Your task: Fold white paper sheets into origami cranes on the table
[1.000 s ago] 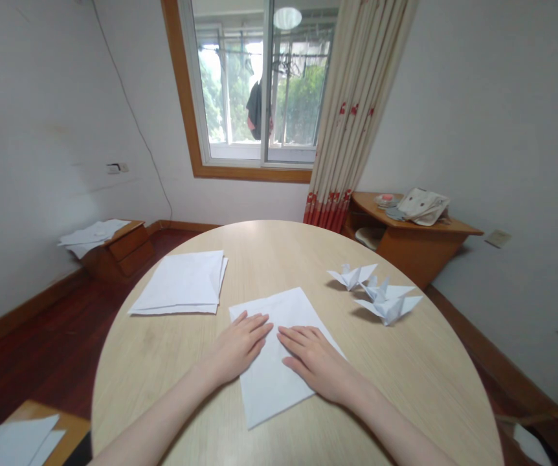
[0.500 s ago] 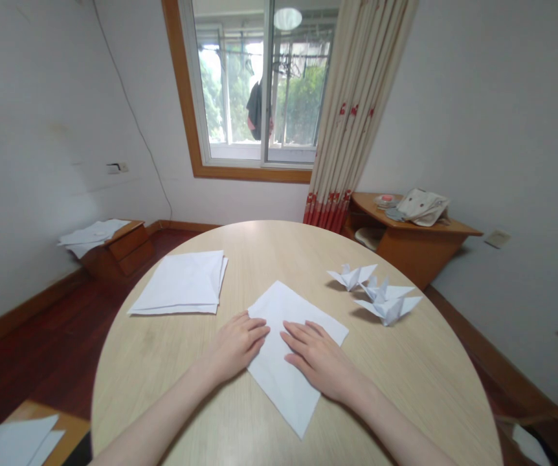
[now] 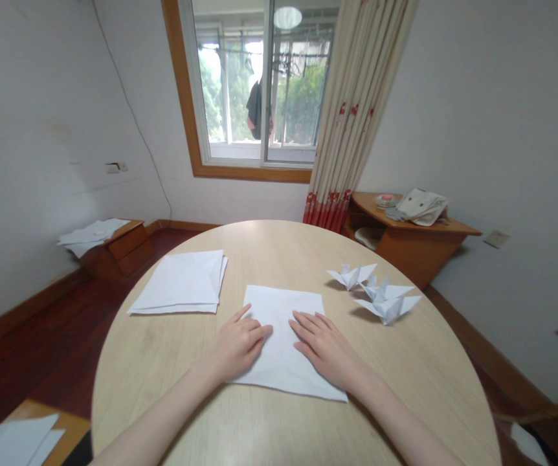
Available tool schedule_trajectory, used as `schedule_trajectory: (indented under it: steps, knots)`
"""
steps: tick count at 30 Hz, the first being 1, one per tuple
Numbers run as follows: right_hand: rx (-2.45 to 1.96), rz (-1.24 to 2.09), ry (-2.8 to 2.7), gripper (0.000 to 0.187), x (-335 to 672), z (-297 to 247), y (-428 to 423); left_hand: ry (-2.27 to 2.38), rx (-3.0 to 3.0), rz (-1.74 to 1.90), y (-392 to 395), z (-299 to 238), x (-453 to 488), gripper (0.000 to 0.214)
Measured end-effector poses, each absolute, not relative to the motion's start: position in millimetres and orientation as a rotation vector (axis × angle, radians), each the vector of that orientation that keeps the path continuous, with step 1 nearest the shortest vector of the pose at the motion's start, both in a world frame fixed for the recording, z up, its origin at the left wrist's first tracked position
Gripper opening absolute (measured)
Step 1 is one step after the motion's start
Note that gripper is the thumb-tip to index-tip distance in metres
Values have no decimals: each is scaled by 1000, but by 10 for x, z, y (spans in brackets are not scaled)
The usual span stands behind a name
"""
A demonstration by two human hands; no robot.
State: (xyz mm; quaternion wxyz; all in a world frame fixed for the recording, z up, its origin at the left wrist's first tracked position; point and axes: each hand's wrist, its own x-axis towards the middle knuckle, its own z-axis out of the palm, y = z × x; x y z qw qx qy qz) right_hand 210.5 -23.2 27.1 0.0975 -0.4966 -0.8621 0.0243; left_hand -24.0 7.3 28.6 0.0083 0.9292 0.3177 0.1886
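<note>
A white square sheet of paper [image 3: 283, 362] lies flat on the round wooden table [image 3: 269, 433], its far edge roughly level with the window. My left hand [image 3: 243, 340] rests on the sheet's left side, fingers stretched out over the paper. On the right side lies my right hand [image 3: 325, 343], flat with its fingers spread, covering part of that edge. Neither hand grips anything. Beyond my right hand stand several folded white paper cranes [image 3: 390, 304], close together. A stack of white paper sheets [image 3: 182, 278] sits to the left, apart from my left hand.
Behind the table are a window [image 3: 259, 97] and a long curtain [image 3: 351, 116]. At the right, a wooden corner desk [image 3: 415, 239] bears a cloth bag [image 3: 422, 206]. A low wooden cabinet [image 3: 131, 246] with papers stands at the left. More white sheets [image 3: 11, 440] lie at lower left.
The sheet has turned under my hands from a diamond position to one with its edges roughly square to me. Both hands have shifted only slightly. Cranes and stack stay put.
</note>
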Motion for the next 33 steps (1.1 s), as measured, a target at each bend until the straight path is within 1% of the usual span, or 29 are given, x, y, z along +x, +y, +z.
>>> schedule_trajectory:
  steps: [5, 12, 20, 23, 26, 30, 33]
  knots:
    - [-1488, 120, -2518, 41, 2138, 255, -211, 997, 2919, 570, 94, 259, -256, 30]
    - [-1483, 212, -2432, 43, 2202, 173, -180, 912, 2852, 674, 193, 138, -306, 30]
    - [-1456, 126, -2373, 41, 2325, 157, -95, 1026, 2794, 876, 348, 69, -443, 25]
    - [-1455, 99, -2351, 42, 2416, 142, -22, 1119, 2751, 858, 411, 71, -506, 32]
    - [-1466, 95, -2323, 45, 2497, 125, 48, 1219, 2671, 784, 465, 63, -551, 47]
    - [-1511, 151, -2289, 56, 2563, 78, 109, 1280, 2566, 725, 502, 46, -586, 66]
    - [-1532, 217, -2289, 64, 2591, 33, 123, 1249, 2544, 686, 498, 42, -603, 73]
